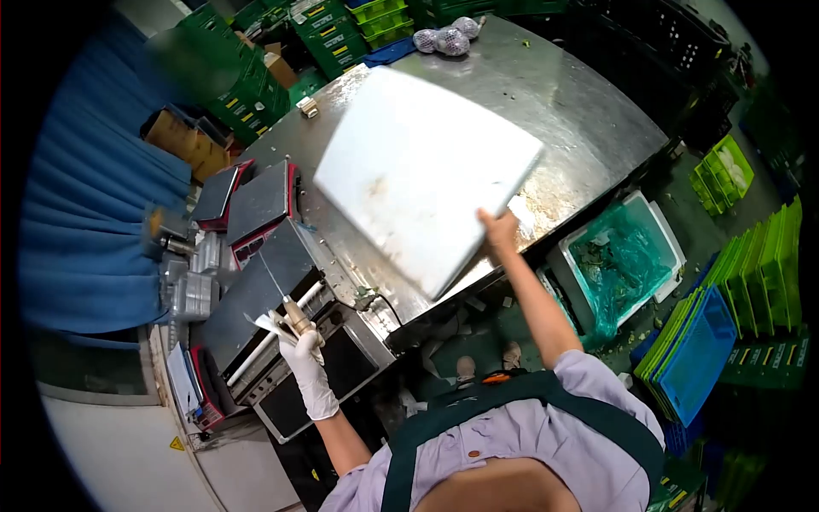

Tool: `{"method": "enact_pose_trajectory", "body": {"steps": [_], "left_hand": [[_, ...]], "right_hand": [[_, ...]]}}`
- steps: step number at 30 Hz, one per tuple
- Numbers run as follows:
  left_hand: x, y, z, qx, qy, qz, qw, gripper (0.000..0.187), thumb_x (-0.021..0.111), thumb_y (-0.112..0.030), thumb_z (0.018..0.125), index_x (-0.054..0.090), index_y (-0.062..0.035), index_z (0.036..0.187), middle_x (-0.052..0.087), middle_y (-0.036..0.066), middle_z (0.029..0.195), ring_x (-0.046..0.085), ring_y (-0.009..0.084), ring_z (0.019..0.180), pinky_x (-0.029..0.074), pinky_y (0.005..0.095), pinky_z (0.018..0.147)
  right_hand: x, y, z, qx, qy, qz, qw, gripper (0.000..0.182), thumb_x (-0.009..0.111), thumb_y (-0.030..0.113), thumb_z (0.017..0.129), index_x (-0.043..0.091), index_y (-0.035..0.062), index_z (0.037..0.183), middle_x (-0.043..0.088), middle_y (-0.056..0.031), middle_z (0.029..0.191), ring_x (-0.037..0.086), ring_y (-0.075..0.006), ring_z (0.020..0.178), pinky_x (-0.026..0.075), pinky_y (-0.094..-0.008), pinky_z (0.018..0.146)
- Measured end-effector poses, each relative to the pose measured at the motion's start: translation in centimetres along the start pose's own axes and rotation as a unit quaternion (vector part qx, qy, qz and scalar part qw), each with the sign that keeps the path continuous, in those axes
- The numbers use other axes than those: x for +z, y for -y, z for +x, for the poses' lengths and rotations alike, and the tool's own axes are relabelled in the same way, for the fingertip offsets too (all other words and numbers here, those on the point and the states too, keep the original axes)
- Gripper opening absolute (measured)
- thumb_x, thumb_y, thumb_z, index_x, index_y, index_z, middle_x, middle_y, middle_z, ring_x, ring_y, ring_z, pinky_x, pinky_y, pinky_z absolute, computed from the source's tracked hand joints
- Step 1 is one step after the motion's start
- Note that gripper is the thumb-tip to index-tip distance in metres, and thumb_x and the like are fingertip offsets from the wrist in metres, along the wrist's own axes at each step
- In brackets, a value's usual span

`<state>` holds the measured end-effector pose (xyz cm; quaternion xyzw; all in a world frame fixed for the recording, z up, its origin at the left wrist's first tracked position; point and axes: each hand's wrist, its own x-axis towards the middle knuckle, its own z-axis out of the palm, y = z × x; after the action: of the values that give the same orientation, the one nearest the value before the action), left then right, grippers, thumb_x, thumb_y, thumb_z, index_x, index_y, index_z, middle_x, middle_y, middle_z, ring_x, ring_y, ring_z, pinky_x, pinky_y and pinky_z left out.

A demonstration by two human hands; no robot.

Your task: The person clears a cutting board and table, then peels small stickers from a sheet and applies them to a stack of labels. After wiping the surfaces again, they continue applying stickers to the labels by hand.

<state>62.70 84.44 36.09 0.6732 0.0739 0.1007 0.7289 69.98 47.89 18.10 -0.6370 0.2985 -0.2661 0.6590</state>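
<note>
My right hand [501,234] is bare and grips the near right edge of a large white cutting board [431,149]. Brown stains mark the board's face, and its lower corner reaches the near rim of the steel table [589,111]. In a white glove, my left hand [307,363] is closed around the light brown handle of a knife [298,315]. The knife's long thin blade points up and left, over the dark-topped machine. A loose white piece, perhaps another glove, sticks out of the same fist.
Left of the table stands a dark-topped wrapping machine [264,294] with clear plastic trays [194,294] beside it. Crumbs [542,205] lie by the board. A bin with a green liner [618,264] stands at right, near stacked blue crates [695,358]. Netted produce [448,38] sits at the far end.
</note>
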Motion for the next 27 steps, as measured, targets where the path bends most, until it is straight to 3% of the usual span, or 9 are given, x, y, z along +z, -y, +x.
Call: {"method": "enact_pose_trajectory", "body": {"steps": [3,5,6,7,10,12,15,21,27], "left_hand": [[-1.5,1.2,0.4,-0.030,-0.002,0.001,1.000,0.078,0.049,0.000,0.065,0.016,0.0017,0.135,0.046,0.009,0.079,0.045,0.0116,0.057,0.040,0.0218,0.048],[-1.2,1.3,0.4,-0.039,0.004,0.002,0.999,0.078,0.050,-0.001,0.064,0.016,0.0012,0.135,0.046,0.009,0.079,0.045,0.0118,0.056,0.039,0.0217,0.048],[-0.8,1.6,0.5,-0.021,0.001,0.018,1.000,0.050,0.052,-0.007,0.065,0.039,0.0026,0.112,0.048,0.009,0.077,0.046,0.0124,0.053,0.041,0.0234,0.047],[0.2,1.4,0.3,-0.021,0.004,0.012,1.000,0.052,0.052,-0.007,0.065,0.037,0.0028,0.114,0.047,0.008,0.077,0.045,0.0120,0.053,0.040,0.0230,0.047],[1.2,2.4,1.0,-0.030,0.039,0.003,0.999,0.057,0.052,-0.007,0.065,0.033,0.0026,0.119,0.045,0.008,0.078,0.042,0.0109,0.054,0.039,0.0221,0.048],[2.4,2.9,1.4,-0.045,0.057,-0.055,0.996,0.065,0.051,-0.003,0.064,0.031,0.0034,0.126,0.046,0.007,0.079,0.045,0.0111,0.057,0.039,0.0220,0.048],[4.4,3.0,1.9,-0.057,0.093,-0.047,0.993,0.057,0.050,-0.003,0.064,0.036,0.0023,0.120,0.045,0.005,0.079,0.044,0.0106,0.058,0.039,0.0219,0.049],[6.5,2.6,2.1,-0.021,0.111,-0.043,0.993,0.076,0.049,0.001,0.063,0.022,0.0003,0.135,0.046,0.006,0.090,0.044,0.0105,0.062,0.039,0.0217,0.052],[5.2,4.3,1.6,0.037,0.092,-0.043,0.994,0.083,0.046,0.000,0.065,0.012,-0.0059,0.139,0.040,0.000,0.082,0.038,0.0080,0.056,0.033,0.0188,0.047]], "right_hand": [[-9.7,-0.7,5.3,0.014,-0.168,-0.190,0.967,0.033,0.075,0.022,0.066,0.061,-0.0069,0.073,0.063,-0.0126,0.072,0.056,-0.0219,0.064,0.045,-0.0339,0.062],[-19.7,-4.0,8.2,-0.040,-0.314,-0.089,0.944,0.033,0.073,0.021,0.070,0.060,-0.0078,0.064,0.060,-0.0086,0.063,0.049,-0.0198,0.055,0.043,-0.0342,0.056],[-24.9,-3.1,7.6,-0.046,-0.368,-0.070,0.926,0.041,0.072,0.030,0.071,0.057,-0.0060,0.058,0.056,-0.0097,0.057,0.043,-0.0173,0.051,0.041,-0.0356,0.052],[-30.6,-1.9,6.2,0.059,-0.414,-0.117,0.901,0.043,0.072,0.033,0.072,0.058,-0.0062,0.058,0.058,-0.0108,0.059,0.044,-0.0173,0.050,0.041,-0.0357,0.050],[-45.6,-2.1,1.4,-0.060,-0.562,-0.080,0.821,0.042,0.075,0.034,0.067,0.062,-0.0045,0.059,0.060,-0.0121,0.058,0.050,-0.0187,0.050,0.043,-0.0354,0.051],[-49.9,1.1,-3.2,-0.093,-0.636,-0.256,0.722,0.038,0.075,0.030,0.067,0.063,-0.0064,0.067,0.062,-0.0128,0.064,0.052,-0.0181,0.054,0.045,-0.0352,0.053],[-53.8,4.2,-5.1,-0.104,-0.620,-0.110,0.770,0.033,0.074,0.023,0.069,0.064,-0.0064,0.077,0.063,-0.0132,0.072,0.055,-0.0187,0.059,0.046,-0.0345,0.056],[-38.2,7.1,-4.2,-0.202,-0.403,0.178,0.875,0.033,0.065,0.005,0.075,0.053,-0.0058,0.104,0.058,-0.0098,0.102,0.058,-0.0189,0.085,0.049,-0.0315,0.074],[-15.3,4.4,3.8,-0.066,-0.233,0.140,0.960,0.030,0.069,0.010,0.071,0.058,-0.0023,0.096,0.060,-0.0047,0.089,0.054,-0.0160,0.077,0.044,-0.0293,0.071]]}}
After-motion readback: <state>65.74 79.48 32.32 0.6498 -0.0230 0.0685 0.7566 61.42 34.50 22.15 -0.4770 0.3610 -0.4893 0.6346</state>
